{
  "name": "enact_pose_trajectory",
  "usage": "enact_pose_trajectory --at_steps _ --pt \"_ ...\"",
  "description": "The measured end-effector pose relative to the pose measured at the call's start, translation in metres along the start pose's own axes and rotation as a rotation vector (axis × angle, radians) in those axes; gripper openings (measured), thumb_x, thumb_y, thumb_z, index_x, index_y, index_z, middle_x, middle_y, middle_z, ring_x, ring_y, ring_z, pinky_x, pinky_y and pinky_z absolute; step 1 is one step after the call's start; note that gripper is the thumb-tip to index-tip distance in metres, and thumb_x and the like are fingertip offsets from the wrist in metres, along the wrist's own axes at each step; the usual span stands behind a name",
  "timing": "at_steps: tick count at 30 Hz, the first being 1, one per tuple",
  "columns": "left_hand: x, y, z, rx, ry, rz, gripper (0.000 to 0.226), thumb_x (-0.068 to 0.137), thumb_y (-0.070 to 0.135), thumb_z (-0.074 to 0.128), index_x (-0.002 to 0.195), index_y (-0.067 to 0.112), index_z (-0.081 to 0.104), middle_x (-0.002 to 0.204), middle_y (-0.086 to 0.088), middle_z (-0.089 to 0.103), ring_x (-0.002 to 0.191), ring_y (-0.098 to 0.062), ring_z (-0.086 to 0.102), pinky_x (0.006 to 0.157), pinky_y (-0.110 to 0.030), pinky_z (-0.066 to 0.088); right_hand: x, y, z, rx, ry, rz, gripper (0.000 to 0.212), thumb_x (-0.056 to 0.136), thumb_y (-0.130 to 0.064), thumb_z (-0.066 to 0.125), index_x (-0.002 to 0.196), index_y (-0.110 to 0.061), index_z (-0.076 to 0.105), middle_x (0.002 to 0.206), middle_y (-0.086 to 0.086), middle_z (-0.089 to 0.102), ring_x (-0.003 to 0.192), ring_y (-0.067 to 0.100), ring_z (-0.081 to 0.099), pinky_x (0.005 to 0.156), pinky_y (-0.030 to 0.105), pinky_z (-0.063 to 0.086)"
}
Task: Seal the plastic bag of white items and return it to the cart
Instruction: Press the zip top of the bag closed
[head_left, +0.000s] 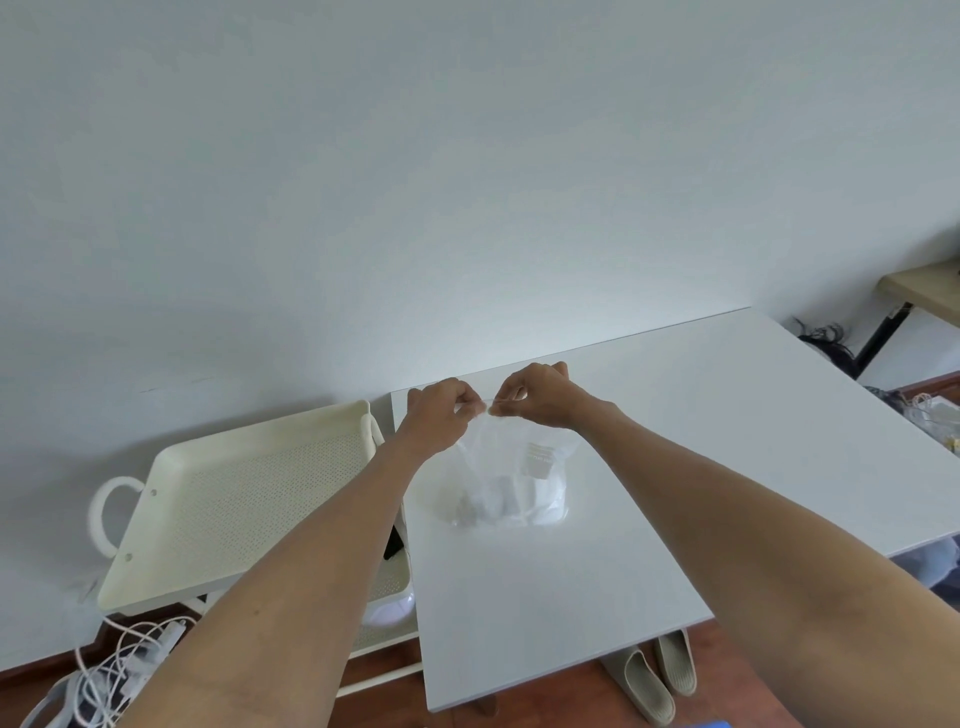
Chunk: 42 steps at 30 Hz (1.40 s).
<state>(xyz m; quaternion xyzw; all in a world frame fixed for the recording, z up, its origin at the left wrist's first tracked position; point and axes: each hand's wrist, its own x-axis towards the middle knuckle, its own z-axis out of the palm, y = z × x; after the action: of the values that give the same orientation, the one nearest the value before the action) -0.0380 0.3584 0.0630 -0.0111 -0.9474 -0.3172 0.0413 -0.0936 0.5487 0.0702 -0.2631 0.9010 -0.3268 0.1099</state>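
A clear plastic bag (511, 483) with white items in its bottom stands on the white table (675, 415), held upright by its top edge. My left hand (439, 415) pinches the top strip on the left. My right hand (540, 395) pinches the same strip just to the right, fingertips nearly meeting those of the left hand. A pale label shows on the bag's right side. The cream cart (244, 499) with a perforated top tray stands left of the table, close to my left forearm.
The wall runs right behind the table and cart. White cables (124, 660) lie on the floor under the cart. A pair of slippers (660, 675) sits under the table's front edge. Clutter and a wooden shelf (924, 291) lie at the far right.
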Motion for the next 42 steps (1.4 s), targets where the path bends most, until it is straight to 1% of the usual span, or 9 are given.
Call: enact_pose_trajectory --at_steps 4,7,15,21,29,34,37,39,42 --pt "0.001 -0.004 0.001 0.036 0.015 -0.025 0.009 0.097 0.022 0.053 0.089 0.020 0.058 0.093 0.011 0.059 0.083 0.000 0.046 0.071 -0.026 0.014 -0.001 0.009 -0.006 0.019 -0.023 0.031 0.022 0.086 -0.051 0.071 0.087 -0.031 0.079 0.091 -0.014 0.077 0.102 0.006 0.060 0.098 0.035 0.027" --pt "0.000 -0.005 0.004 0.038 0.013 -0.025 0.009 0.097 0.017 0.052 0.090 0.019 0.056 0.097 0.008 0.061 0.090 -0.008 0.050 0.072 -0.026 0.016 -0.003 0.013 -0.009 0.026 -0.024 0.032 0.019 0.088 -0.046 0.072 0.087 -0.028 0.079 0.085 -0.017 0.078 0.088 -0.007 0.062 0.093 0.034 0.024" --pt "0.003 -0.003 0.003 -0.006 -0.044 0.010 0.009 0.094 0.033 0.058 0.086 0.033 0.060 0.096 0.016 0.065 0.094 -0.004 0.053 0.082 -0.028 0.016 -0.001 0.012 -0.009 0.050 0.009 0.052 0.011 0.082 -0.042 0.078 0.078 -0.032 0.078 0.065 -0.022 0.070 0.080 -0.003 0.060 0.088 0.032 0.024" --pt "0.005 0.001 0.004 -0.007 -0.028 -0.002 0.009 0.091 0.035 0.063 0.082 0.035 0.065 0.099 0.013 0.067 0.094 -0.004 0.055 0.084 -0.032 0.020 -0.001 0.011 -0.011 0.065 -0.018 0.088 0.013 0.079 -0.046 0.079 0.080 -0.033 0.080 0.082 -0.012 0.079 0.101 0.011 0.063 0.086 0.029 0.025" --pt "0.010 0.002 -0.003 -0.050 -0.038 -0.048 0.014 0.082 0.037 0.074 0.070 0.035 0.066 0.079 0.023 0.066 0.083 0.006 0.055 0.086 -0.030 0.022 0.003 0.011 -0.011 0.101 -0.016 0.142 0.010 0.073 -0.048 0.083 0.072 -0.039 0.079 0.084 -0.007 0.079 0.116 0.023 0.055 0.088 0.032 0.027" --pt "0.012 0.005 -0.008 0.013 -0.056 -0.023 0.010 0.082 0.038 0.074 0.079 0.030 0.070 0.089 0.016 0.070 0.090 -0.005 0.059 0.090 -0.031 0.025 0.003 0.010 -0.012 0.093 -0.029 0.129 0.011 0.072 -0.050 0.083 0.070 -0.040 0.077 0.083 -0.007 0.079 0.117 0.025 0.054 0.088 0.031 0.027" --pt "0.011 0.008 -0.008 0.051 -0.092 -0.012 0.013 0.087 0.040 0.067 0.087 0.027 0.070 0.096 0.014 0.071 0.093 -0.003 0.057 0.088 -0.031 0.021 0.002 0.010 -0.014 0.066 -0.038 0.115 0.012 0.076 -0.050 0.082 0.072 -0.040 0.076 0.085 -0.009 0.079 0.114 0.023 0.059 0.094 0.034 0.028" --pt "0.010 0.012 -0.007 0.056 -0.114 0.015 0.015 0.092 0.040 0.061 0.088 0.028 0.070 0.094 0.014 0.071 0.092 0.001 0.055 0.085 -0.031 0.016 0.000 0.009 -0.015 0.083 -0.058 0.111 0.013 0.077 -0.052 0.080 0.078 -0.040 0.079 0.085 -0.009 0.080 0.111 0.020 0.063 0.106 0.038 0.034" --pt "0.010 0.015 -0.002 0.076 -0.057 0.029 0.016 0.095 0.028 0.058 0.082 0.026 0.068 0.086 0.014 0.069 0.092 -0.003 0.052 0.079 -0.030 0.014 -0.005 0.009 -0.020 0.119 -0.086 0.111 0.021 0.077 -0.052 0.080 0.088 -0.034 0.082 0.086 -0.002 0.080 0.106 0.019 0.065 0.105 0.039 0.042"
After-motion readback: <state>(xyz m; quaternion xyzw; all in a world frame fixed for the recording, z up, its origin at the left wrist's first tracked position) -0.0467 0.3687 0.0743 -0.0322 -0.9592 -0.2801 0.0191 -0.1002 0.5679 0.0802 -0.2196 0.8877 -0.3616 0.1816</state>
